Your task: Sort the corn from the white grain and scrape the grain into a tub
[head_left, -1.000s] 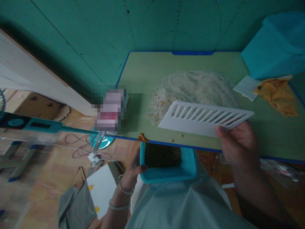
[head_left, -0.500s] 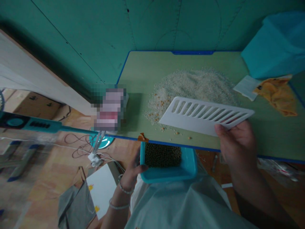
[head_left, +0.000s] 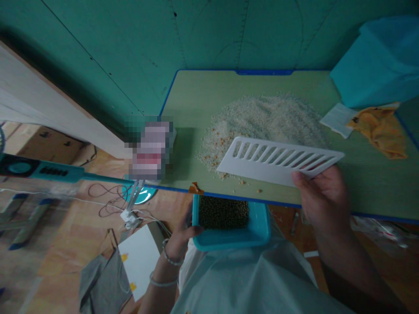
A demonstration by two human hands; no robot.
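Observation:
My right hand (head_left: pixel 322 192) pinches the right end of a flat white plastic plate (head_left: pixel 258 170) with slanted slots, thumb on its near face. The plate is tilted over the front of a pile of pale, rice-like grains (head_left: pixel 262 113) on the table; whether its lower edge touches the tabletop I cannot tell. Orange-yellow kernels (head_left: pixel 224 141) lie scattered at the pile's left front. Below the table edge, my left hand (head_left: pixel 183 235) grips the left side of a blue tub (head_left: pixel 235 242), thumb over its rim. Small dark greenish beans (head_left: pixel 224 213) fill most of the tub's far left part.
The green table (head_left: pixel 196 91) has a blue edge. A blue bin (head_left: pixel 376 65), an orange cloth (head_left: pixel 382 131) and a white packet (head_left: pixel 340 120) occupy its right side. A blurred-out device (head_left: pixel 152 148) stands at the left edge; cables (head_left: pixel 131 218) trail on the floor.
The slotted plate and my right hand have shifted slightly left, and the plate's top edge sits a little lower. My left hand and the tub stay put.

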